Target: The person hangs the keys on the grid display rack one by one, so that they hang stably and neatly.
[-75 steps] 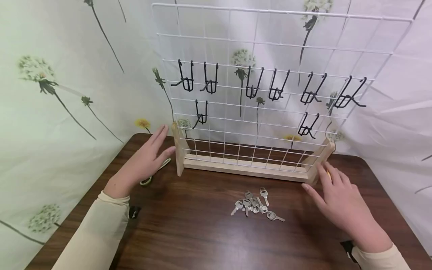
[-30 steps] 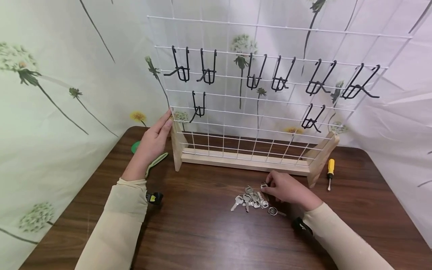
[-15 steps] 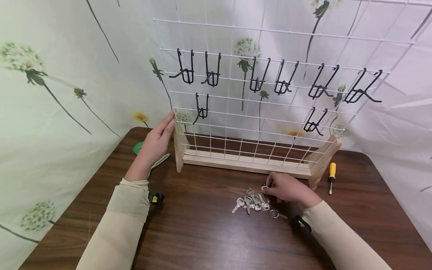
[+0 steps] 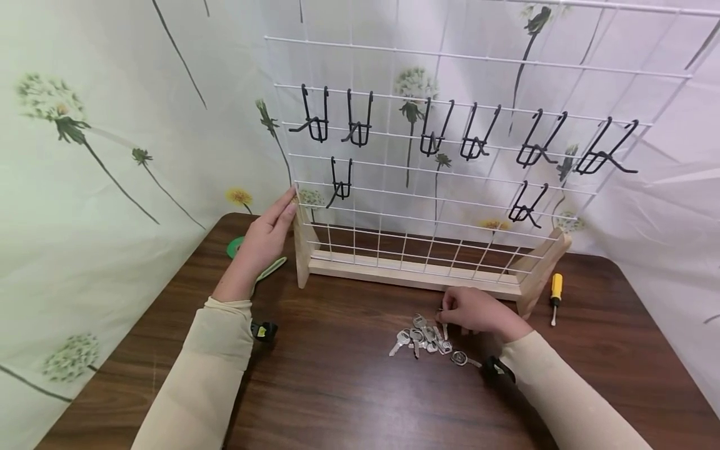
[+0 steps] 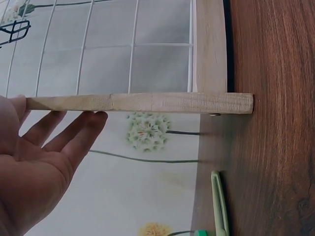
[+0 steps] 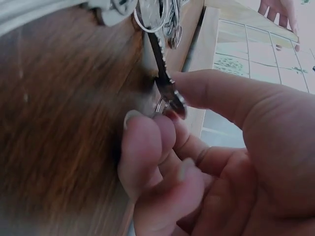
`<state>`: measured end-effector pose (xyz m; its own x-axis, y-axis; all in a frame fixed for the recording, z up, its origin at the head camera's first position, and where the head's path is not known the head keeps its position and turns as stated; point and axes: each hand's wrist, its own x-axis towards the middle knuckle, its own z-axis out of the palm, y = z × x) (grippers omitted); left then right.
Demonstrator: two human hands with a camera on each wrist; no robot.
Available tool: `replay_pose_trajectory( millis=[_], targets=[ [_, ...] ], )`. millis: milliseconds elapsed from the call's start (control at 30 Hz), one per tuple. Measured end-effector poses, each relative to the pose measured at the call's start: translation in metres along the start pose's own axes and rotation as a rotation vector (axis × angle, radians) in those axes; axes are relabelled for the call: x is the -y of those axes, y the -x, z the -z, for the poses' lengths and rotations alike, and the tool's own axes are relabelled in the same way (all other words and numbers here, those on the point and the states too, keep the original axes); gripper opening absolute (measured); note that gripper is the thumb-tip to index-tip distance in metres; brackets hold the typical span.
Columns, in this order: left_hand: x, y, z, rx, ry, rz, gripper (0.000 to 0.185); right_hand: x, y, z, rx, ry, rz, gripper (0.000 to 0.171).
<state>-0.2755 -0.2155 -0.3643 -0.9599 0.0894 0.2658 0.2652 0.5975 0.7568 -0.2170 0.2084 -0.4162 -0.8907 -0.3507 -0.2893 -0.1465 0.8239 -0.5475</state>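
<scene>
Right in front of the wire rack (image 4: 427,187), a pile of keys (image 4: 422,340) lies on the table (image 4: 337,387). One key (image 6: 165,78) is pinched between the thumb and fingers of the right hand (image 4: 475,312), at the pile's edge nearest the rack. With flat, straight fingers, the left hand (image 4: 264,240) presses the rack's left wooden post (image 5: 142,103). Black hooks (image 4: 360,128) hang on the rack. A yellow screwdriver (image 4: 555,294) lies by the rack's right foot.
</scene>
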Motion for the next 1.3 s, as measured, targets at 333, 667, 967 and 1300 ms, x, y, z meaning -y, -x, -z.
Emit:
replay_pose_trajectory(
  millis=[333, 667, 967, 1300],
  targets=[
    [0.000, 0.001, -0.002, -0.004, 0.005, 0.002, 0.058, 0.008, -0.003, -0.003, 0.056, 0.004, -0.006, 0.027],
    [0.001, -0.001, -0.001, 0.001, 0.000, 0.001, 0.057, 0.015, -0.002, 0.013, -0.004, -0.242, 0.081, 0.022],
    [-0.003, 0.000, 0.003, 0.015, -0.006, 0.018, 0.056, 0.075, 0.006, 0.032, -0.124, -0.517, 0.171, 0.022],
    [-0.005, 0.002, 0.004, 0.021, -0.014, 0.026, 0.057, 0.161, 0.014, 0.044, -0.207, -0.696, 0.306, 0.020]
  ],
)
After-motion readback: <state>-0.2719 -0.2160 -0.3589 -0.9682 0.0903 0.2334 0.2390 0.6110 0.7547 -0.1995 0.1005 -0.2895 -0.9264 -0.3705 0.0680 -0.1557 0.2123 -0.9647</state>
